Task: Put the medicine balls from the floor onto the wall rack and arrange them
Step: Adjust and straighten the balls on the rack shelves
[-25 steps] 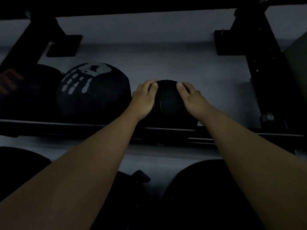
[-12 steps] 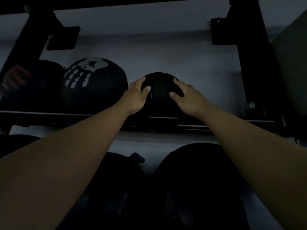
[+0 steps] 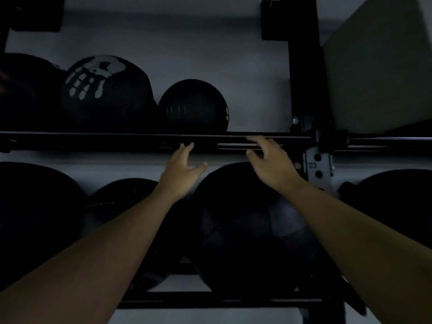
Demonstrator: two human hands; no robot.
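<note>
A small black medicine ball rests on the upper rail of the wall rack, touching a larger black ball with a white skeleton-hand print. Another dark ball sits at the far left of that rail. My left hand and my right hand hover below the rail with fingers spread, holding nothing and apart from the small ball. On the lower rail a big black ball lies under my hands, with several more dark balls beside it.
A black rack upright with a numbered hole plate stands right of the small ball. A pale wall panel juts out at the upper right. The scene is dim.
Both hands have let go of the small black ball and dropped below the upper rail. The ball stays on the rail next to the printed ball.
</note>
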